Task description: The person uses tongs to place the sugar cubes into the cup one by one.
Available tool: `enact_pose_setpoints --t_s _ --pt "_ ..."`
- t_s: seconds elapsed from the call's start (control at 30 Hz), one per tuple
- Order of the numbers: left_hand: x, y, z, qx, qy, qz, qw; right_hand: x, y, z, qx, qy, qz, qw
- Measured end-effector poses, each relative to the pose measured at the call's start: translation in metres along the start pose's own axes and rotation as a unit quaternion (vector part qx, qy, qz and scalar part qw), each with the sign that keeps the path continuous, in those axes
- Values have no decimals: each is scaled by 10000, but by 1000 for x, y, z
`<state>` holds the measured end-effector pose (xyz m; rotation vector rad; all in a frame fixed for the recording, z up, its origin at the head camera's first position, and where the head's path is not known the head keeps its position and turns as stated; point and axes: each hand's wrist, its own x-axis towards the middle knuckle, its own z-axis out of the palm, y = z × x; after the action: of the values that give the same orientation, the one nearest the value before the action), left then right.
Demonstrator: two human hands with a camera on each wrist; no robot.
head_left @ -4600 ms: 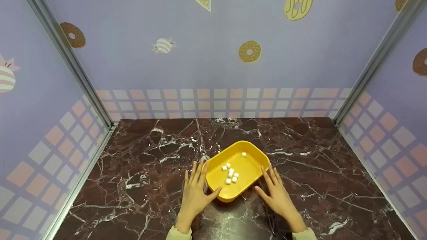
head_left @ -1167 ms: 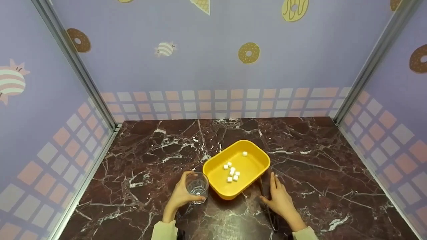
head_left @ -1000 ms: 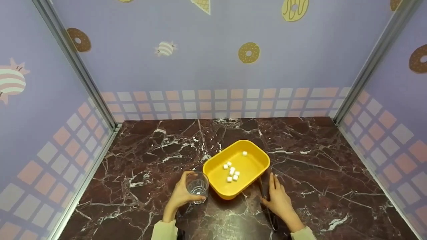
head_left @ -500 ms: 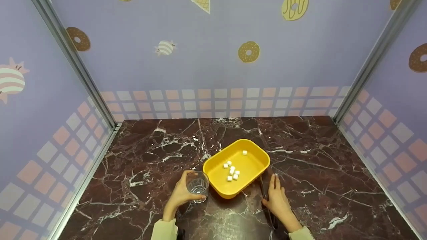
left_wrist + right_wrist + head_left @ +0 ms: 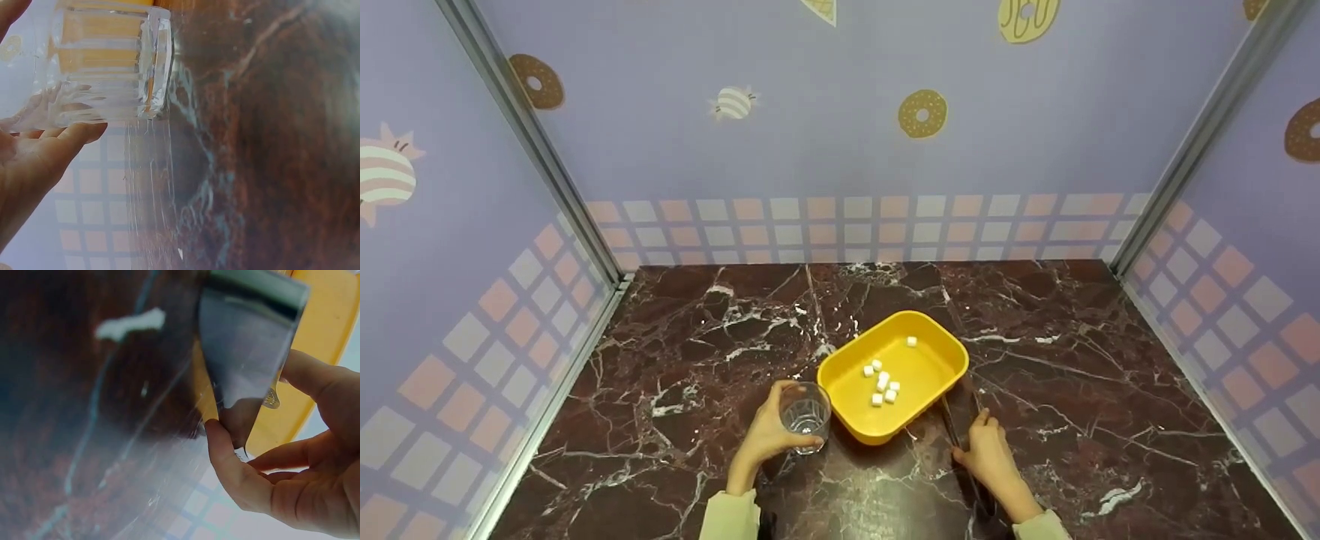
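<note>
My left hand (image 5: pixel 769 429) grips a clear glass (image 5: pixel 808 414), fingers behind it and thumb across its near side. The glass stands upright just left of a yellow container (image 5: pixel 930 367). In the left wrist view, the ribbed glass (image 5: pixel 101 62) shows its thick base close to the tabletop. My right hand (image 5: pixel 990 454) is near the container's right side, holding metal tongs between thumb and fingers. Those shiny tongs (image 5: pixel 247 349) fill much of the right wrist view, a serrated tip showing beyond the fingers. Several small white cubes (image 5: pixel 883 381) lie inside the container.
The dark red marbled tabletop (image 5: pixel 697 465) carries small white specks (image 5: pixel 799 309) left of and behind the container. Purple patterned walls (image 5: pixel 825 150) enclose the back and both sides, with metal rails (image 5: pixel 585 337) along the edges.
From lying open beside the container, my left hand has come to grip the glass. My right hand has left the container's side, drawn slightly nearer, and curled its fingers onto the tongs.
</note>
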<state>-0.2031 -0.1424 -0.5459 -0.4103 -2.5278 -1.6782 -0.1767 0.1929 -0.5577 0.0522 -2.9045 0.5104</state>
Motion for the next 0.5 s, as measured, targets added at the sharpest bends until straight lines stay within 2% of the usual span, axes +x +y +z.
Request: enact_pose_setpoints --t_s 0.1,0.3,0.5 --pt "-1 7 -1 -32 0 30 10000 0 1 -2 75 -218 59 9997" --pt "-7 32 -5 -273 -20 152 9995 0 2 -11 297 -667 82 9973" --pt "-7 36 -6 -187 -18 165 9997 -3 7 -22 700 -826 300 9937"
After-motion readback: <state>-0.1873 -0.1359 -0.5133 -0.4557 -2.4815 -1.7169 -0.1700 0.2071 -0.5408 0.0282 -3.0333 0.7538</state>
